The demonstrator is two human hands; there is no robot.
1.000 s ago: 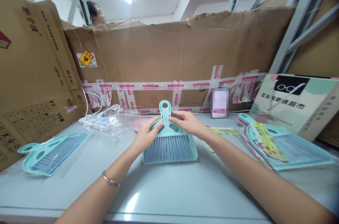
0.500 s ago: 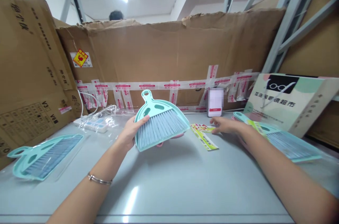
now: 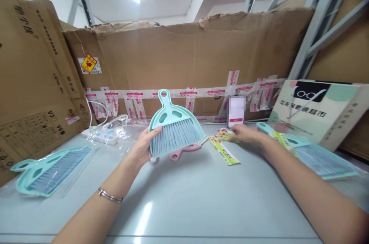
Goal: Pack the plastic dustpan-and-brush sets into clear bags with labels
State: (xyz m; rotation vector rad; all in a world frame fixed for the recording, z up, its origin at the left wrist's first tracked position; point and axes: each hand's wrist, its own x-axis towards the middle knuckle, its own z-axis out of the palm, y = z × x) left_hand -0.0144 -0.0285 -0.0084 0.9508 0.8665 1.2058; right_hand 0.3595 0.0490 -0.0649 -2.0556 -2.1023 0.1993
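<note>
My left hand (image 3: 142, 146) grips the left edge of a mint dustpan with a blue-bristled brush (image 3: 177, 130) nested in it, held upright above the table. Behind its lower edge lies a pink-handled tool (image 3: 186, 151), partly hidden. My right hand (image 3: 243, 134) pinches a yellow and red printed card (image 3: 225, 134), its end lifted off the table. Beside it a green and yellow label strip (image 3: 226, 151) lies flat. Another mint dustpan set (image 3: 323, 157) in clear plastic is at the right, partly behind my right forearm. A third wrapped set (image 3: 53, 171) rests at the left.
On the grey table (image 3: 184, 205), a phone (image 3: 236, 111) leans against the cardboard wall (image 3: 161, 55). A white power strip (image 3: 105, 135) lies under crumpled plastic at the back left. A printed box (image 3: 311, 109) stands at the back right; a large carton (image 3: 31, 78) borders the left.
The dustpan set in my left hand has risen and turned more upright, baring more of the pink tool. My right hand has closed on the card and raised it slightly. The head behind the cardboard has dropped nearly out of view.
</note>
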